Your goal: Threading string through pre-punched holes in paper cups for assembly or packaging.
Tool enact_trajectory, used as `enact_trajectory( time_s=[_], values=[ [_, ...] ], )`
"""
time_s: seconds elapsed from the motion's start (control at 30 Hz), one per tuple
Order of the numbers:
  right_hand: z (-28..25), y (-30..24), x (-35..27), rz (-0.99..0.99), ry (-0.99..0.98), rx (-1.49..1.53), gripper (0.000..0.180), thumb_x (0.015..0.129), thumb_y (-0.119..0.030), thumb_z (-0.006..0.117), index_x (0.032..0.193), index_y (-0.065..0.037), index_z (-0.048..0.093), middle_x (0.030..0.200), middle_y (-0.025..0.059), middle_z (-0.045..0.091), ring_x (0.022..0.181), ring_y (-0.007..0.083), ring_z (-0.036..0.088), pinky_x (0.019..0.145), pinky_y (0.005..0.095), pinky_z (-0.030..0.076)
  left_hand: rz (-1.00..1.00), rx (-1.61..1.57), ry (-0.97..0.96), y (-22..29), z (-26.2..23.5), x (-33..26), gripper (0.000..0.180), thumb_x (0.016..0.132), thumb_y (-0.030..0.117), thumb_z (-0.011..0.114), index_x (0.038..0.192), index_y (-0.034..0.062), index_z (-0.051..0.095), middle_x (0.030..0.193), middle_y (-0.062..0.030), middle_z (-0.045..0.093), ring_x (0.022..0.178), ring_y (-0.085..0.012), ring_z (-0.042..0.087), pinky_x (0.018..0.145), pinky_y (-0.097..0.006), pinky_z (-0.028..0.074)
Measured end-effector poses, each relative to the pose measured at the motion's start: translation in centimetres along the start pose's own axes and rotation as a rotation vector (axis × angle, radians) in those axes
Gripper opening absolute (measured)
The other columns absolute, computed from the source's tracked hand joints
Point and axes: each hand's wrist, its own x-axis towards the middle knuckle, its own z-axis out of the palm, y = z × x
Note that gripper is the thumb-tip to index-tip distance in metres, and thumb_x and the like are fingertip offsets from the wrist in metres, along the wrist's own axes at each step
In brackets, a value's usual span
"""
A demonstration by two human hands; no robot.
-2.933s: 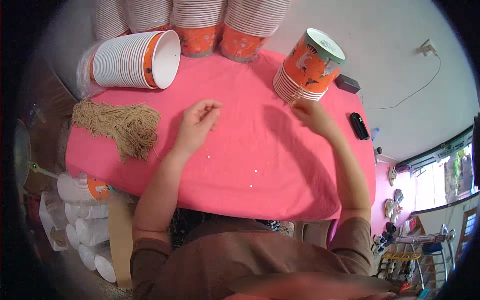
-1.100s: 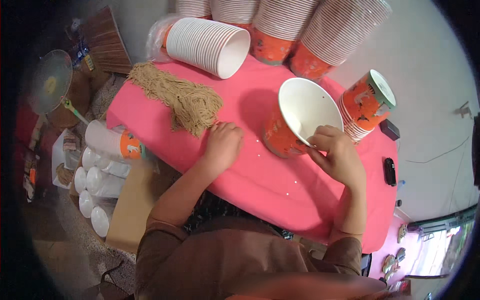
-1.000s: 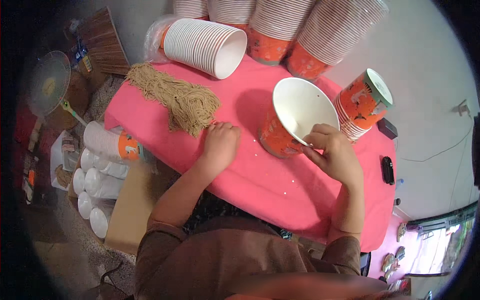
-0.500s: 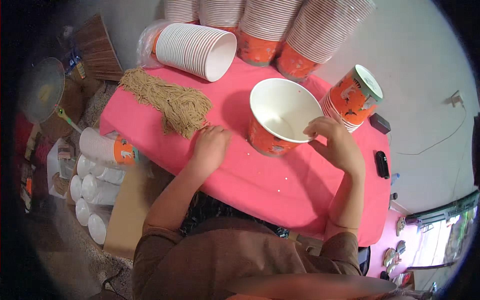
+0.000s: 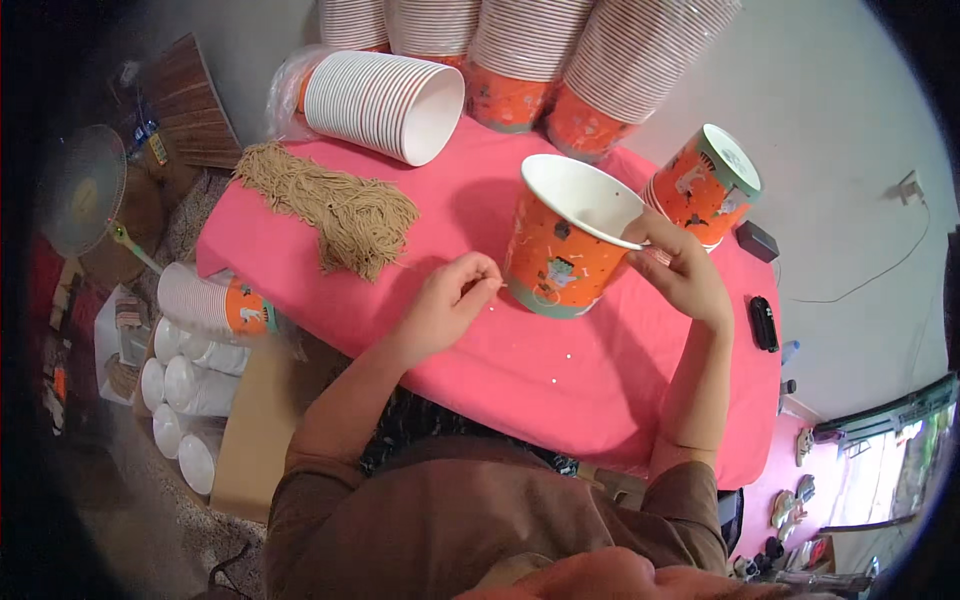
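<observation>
A large orange paper bucket [image 5: 560, 262] with a white inside and a green base band stands tilted on the pink-covered table, its mouth leaning away from me. My right hand [image 5: 682, 268] grips its rim on the right, thumb outside. Close to the bucket's lower left side, my left hand [image 5: 452, 303] is in a pinch; whatever lies between the fingertips is too small to make out. Left of that hand, a heap of tan cords [image 5: 365, 222] is spread on the cloth. Small white specks dot the table in front of the bucket.
Behind lies a sideways stack of white-lined buckets [image 5: 385, 105], with tall wrapped stacks [image 5: 520, 60] beyond. An upturned bucket stack [image 5: 705, 185] stands at right, near a black box [image 5: 758, 242] and a black object [image 5: 764, 324]. A carton [image 5: 265, 420] with wrapped stacks sits lower left.
My left hand has moved right from the cords' edge to the bucket, its fingers now pinched. The bucket has tipped, showing more of its printed side; my right hand keeps its rim.
</observation>
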Motion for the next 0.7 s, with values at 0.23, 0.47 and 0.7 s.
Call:
enact_trajectory(
  time_s=[0.23, 0.47, 0.7],
  values=[
    [-1.3, 4.1, 0.1, -0.005, -0.015, 0.46, 0.012, 0.078, 0.002, 0.054, 0.088, 0.002, 0.059, 0.093, 0.0057, 0.06, 0.088, 0.0168, 0.054, 0.081, 0.0311, 0.043, 0.165, -0.52, 0.063, 2.4, -0.7, 1.8, 0.018, 0.095, 0.006, 0.051, 0.111, -0.0007, 0.054, 0.085, -0.0025, 0.062, 0.072, -0.0064, 0.053, 0.066, -0.019, 0.043],
    [-0.6, 3.7, 1.0, -0.142, -0.031, 0.452, 0.01, 0.074, 0.003, 0.056, 0.083, 0.002, 0.06, 0.087, 0.0072, 0.061, 0.089, 0.0187, 0.055, 0.084, 0.0344, 0.043, 0.373, -0.301, 0.196, 4.5, 0.8, 2.0, 0.022, 0.089, 0.006, 0.059, 0.111, 0.0007, 0.057, 0.08, -0.0043, 0.064, 0.072, -0.0089, 0.061, 0.062, -0.025, 0.048],
    [-0.7, -0.8, 0.4, -0.137, -0.082, -0.084, 0.019, 0.068, 0.002, 0.062, 0.087, 0.002, 0.063, 0.086, 0.0086, 0.064, 0.086, 0.0232, 0.059, 0.085, 0.0371, 0.045, 0.228, 0.072, -0.047, 5.6, -0.4, 3.3, 0.015, 0.086, 0.004, 0.059, 0.1, 0.0024, 0.054, 0.058, -0.0004, 0.044, 0.051, -0.01, 0.044, 0.05, -0.029, 0.037]
  ],
)
